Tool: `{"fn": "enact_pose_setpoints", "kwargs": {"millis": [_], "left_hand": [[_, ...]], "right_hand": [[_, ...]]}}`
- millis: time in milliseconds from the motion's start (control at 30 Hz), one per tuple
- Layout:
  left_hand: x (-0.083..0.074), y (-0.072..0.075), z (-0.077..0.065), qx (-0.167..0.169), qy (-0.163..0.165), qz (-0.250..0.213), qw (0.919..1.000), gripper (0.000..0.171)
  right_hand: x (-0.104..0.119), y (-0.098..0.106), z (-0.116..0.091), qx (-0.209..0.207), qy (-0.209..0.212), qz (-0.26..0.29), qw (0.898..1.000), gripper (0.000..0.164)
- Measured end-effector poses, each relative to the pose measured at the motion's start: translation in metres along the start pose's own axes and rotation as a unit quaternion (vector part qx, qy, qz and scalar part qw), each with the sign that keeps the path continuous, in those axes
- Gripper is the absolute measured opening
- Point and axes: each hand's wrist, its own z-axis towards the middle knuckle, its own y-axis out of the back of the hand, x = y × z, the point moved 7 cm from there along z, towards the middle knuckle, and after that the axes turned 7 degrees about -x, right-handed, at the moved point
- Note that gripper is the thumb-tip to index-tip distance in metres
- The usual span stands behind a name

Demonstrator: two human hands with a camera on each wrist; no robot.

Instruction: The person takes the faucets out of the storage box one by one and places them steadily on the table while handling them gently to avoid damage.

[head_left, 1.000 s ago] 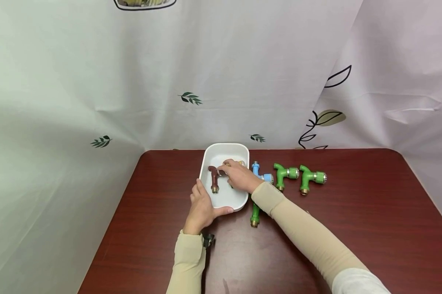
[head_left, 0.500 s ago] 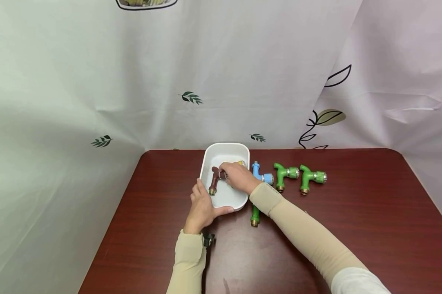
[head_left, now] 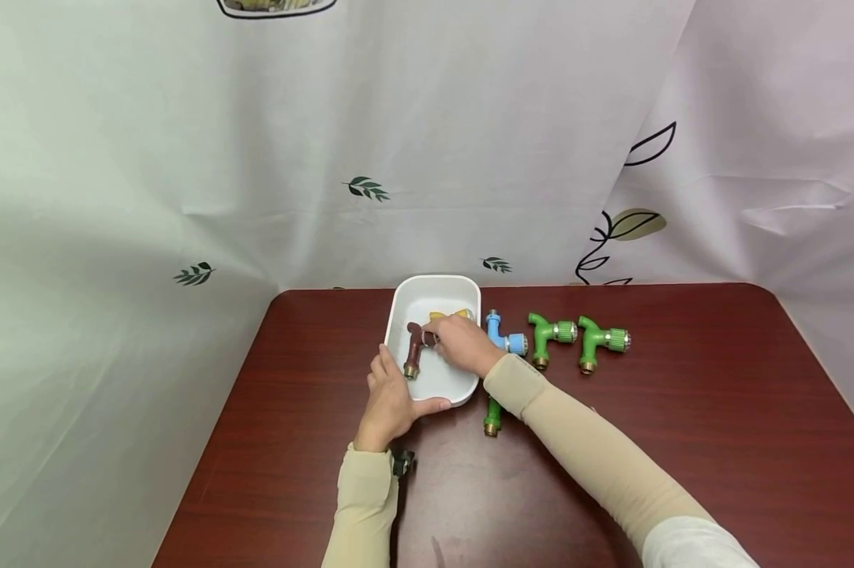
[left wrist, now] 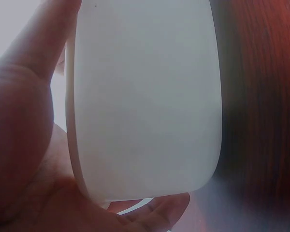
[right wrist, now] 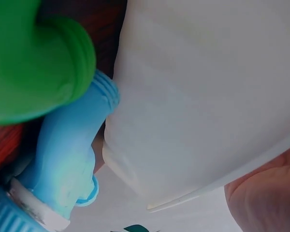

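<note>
A white plastic tray [head_left: 434, 390] stands near the table's far edge. My left hand [head_left: 387, 401] grips its near left corner, thumb along the near side and fingers on the left side; in the left wrist view the tray's outer wall [left wrist: 147, 101] lies between thumb and fingers. Inside the tray, my right hand [head_left: 464, 344] holds a dark brown tap [head_left: 413, 355] by its handle end, which the fingers partly cover. Behind that hand a yellow tap [head_left: 461, 314] shows in part in the tray. The right wrist view sees the right hand [right wrist: 268, 193] at its edge.
Right of the tray lie a blue tap [head_left: 495, 330] and two green taps, one nearer [head_left: 543, 341] and one farther right [head_left: 592, 344]. Another green tap [head_left: 494, 414] is partly hidden under the right forearm. A patterned white cloth [head_left: 427, 158] hangs behind the table.
The brown tap has tilted in the right hand, its brass end swinging slightly left and towards me. The right hand has shifted slightly nearer, showing more of the yellow tap. The left hand stays put.
</note>
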Motion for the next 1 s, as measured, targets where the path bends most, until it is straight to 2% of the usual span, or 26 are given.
{"fn": "enact_pose_setpoints", "kwargs": {"millis": [433,1000], "left_hand": [[0.0,0.0,0.001,0.0,0.006,-0.001,1.0,0.145],[0.0,-0.001,0.0,0.003,0.012,-0.002,0.9999,0.145]], "right_hand": [[0.004,0.009,-0.005,-0.014,0.018,-0.007,1.0,0.031],[0.009,0.023,-0.017,-0.017,0.01,0.006,1.0,0.035]]}}
